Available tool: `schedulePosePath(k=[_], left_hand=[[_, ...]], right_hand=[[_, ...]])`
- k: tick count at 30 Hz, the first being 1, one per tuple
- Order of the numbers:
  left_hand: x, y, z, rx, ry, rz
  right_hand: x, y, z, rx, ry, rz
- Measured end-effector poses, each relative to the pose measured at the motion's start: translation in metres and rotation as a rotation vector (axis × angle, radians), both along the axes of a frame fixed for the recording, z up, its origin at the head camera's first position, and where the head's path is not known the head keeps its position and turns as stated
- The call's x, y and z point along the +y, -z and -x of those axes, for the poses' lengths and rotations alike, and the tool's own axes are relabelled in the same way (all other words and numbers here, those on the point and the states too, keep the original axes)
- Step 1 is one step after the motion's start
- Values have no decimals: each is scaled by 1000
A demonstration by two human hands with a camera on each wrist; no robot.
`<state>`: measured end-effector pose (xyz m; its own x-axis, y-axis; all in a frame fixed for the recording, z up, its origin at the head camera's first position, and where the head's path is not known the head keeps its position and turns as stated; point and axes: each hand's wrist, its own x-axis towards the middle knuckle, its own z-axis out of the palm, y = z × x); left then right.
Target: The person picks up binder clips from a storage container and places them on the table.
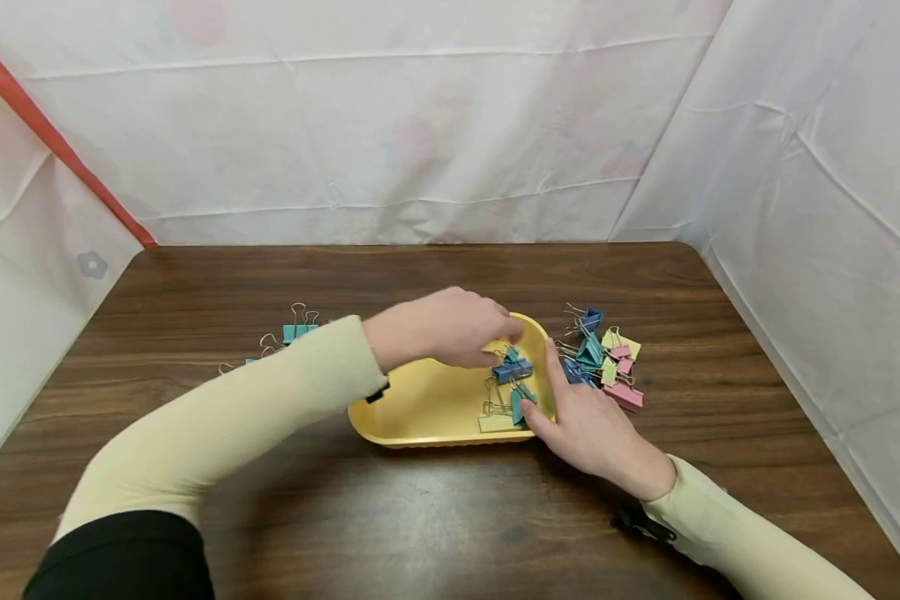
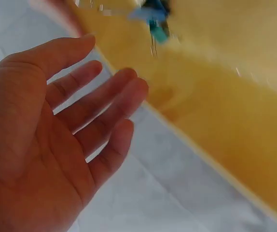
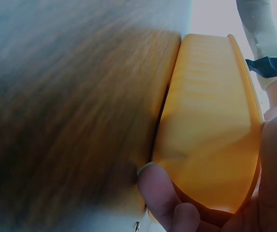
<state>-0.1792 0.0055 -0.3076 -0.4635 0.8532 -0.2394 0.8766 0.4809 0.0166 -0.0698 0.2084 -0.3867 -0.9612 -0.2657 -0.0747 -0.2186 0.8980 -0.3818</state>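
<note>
A yellow plastic tray (image 1: 427,396) stands on the table. Several binder clips (image 1: 512,371) in blue, teal and yellow lie at its right end. My left hand (image 1: 453,327) hovers over the tray's far side, palm down, above the clips. In the left wrist view its fingers (image 2: 121,99) are loosely bent, with nothing between them. My right hand (image 1: 596,425) grips the tray's right end, thumb over the rim. From the right wrist view, curled fingers (image 3: 158,191) show against the tray's outer wall (image 3: 211,125).
Right of the tray lies a pile of binder clips (image 1: 624,396) in blue, teal, yellow and pink. Teal clips (image 1: 298,332) sit on the left, partly hidden by my left sleeve (image 1: 270,408). White curtains (image 1: 420,125) hang behind the brown wooden table (image 1: 420,517).
</note>
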Motion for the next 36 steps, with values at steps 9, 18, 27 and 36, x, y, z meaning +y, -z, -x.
schedulePosePath(k=[9,18,27,36], left_hand=[[37,30,-9,20,78,133],[41,44,-12,-13,90,117],[37,41,-17,-27,103,104],[16,22,-7,-47,3,101]], right_hand=[[0,1,-1,3,-4,5],[-1,1,-2,-7,-3,2],[0,0,-1,10,-3,4],[-1,-1,0,18,-4,0]])
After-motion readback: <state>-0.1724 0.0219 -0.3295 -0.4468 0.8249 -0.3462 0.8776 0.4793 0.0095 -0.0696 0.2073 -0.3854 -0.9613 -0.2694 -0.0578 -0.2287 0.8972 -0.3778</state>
